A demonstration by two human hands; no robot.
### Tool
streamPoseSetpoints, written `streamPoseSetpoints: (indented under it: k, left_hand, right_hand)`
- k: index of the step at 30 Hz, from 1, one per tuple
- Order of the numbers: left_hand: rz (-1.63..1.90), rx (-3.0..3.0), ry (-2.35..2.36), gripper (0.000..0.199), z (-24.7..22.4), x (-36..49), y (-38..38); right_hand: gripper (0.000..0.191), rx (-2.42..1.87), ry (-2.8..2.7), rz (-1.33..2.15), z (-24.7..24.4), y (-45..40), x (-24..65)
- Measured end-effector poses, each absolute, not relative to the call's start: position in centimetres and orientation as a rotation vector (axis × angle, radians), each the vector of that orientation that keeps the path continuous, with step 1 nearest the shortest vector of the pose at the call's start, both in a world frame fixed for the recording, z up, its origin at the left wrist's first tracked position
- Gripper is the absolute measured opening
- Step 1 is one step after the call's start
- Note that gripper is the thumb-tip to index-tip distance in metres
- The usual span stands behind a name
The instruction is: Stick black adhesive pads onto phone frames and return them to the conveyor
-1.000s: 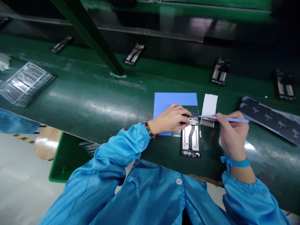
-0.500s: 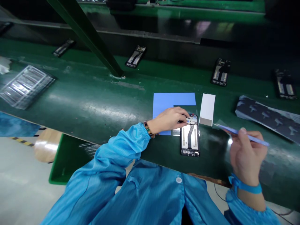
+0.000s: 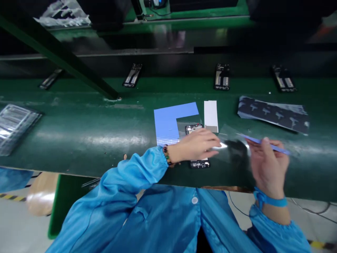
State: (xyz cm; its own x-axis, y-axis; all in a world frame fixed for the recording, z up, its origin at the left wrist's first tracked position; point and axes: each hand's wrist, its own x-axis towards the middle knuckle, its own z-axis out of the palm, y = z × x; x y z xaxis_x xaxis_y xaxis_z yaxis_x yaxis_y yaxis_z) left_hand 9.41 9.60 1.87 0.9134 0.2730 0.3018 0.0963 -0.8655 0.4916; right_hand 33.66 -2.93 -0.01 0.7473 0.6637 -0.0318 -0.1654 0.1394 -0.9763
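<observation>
My left hand (image 3: 201, 143) hovers across the opened phone (image 3: 199, 164), fingers apart and pointing right, hiding most of its middle. The phone's upper circuit board and bottom end show on either side of the hand. In my right hand (image 3: 271, 163) is a pair of light-blue tweezers (image 3: 254, 139), tips pointing left. A clear film (image 3: 230, 135) lies or hangs between my two hands; whether my right fingers also grip it I cannot tell. Left of the phone lies an L-shaped blue sheet (image 3: 165, 121), and a white card stack (image 3: 210, 114) sits just above right.
Dark printed film strips (image 3: 273, 114) are stacked at right. Opened phones (image 3: 222, 77) stand along the back strip. Clear plastic trays (image 3: 15, 126) lie far left. A green post (image 3: 79, 70) rises from the bench, and a green bin (image 3: 65, 200) is below its front edge.
My left hand has left the phone's upper board and moved right and down across its middle, fingers spreading. My right hand keeps the tweezers. The camera view has shifted.
</observation>
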Motion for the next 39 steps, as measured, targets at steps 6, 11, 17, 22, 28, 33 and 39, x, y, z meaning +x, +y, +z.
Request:
streamPoseSetpoints:
  k: [6, 11, 17, 22, 28, 33, 39]
  left_hand:
    - [0.392, 2.794, -0.165, 0.045, 1.5, 18.5, 4.9]
    - [0.388, 2.815, -0.159, 0.053, 0.7, 21.9, 3.1]
    - [0.380, 2.778, -0.136, 0.055, 0.5, 22.3, 2.9]
    - [0.356, 2.773, -0.124, 0.061, 0.5, 21.9, 2.5]
    - [0.350, 2.822, 0.111, 0.031, 2.0, 14.9, 7.2]
    - [0.455, 2.521, 0.758, 0.028, 2.6, 5.6, 12.7]
    - [0.425, 2.330, 0.795, 0.057, 1.7, 2.4, 13.5]
  right_hand:
    - [0.049, -1.619, -0.319, 0.159, -0.6, -9.9, 41.6]
    - [0.042, -1.844, -0.338, 0.167, -1.1, -13.8, 43.7]
    - [0.047, -1.741, -0.326, 0.287, -1.9, -13.4, 44.6]
    - [0.044, -1.428, -0.289, 0.305, -0.9, -9.9, 45.0]
    - [0.041, -1.316, -0.468, 0.406, 0.8, -4.3, 40.1]
    - [0.045, -1.276, -0.646, 0.747, 0.1, -0.1, 32.6]
    - [0.047, -1.351, -0.793, 0.833, -0.8, 2.5, 27.8]
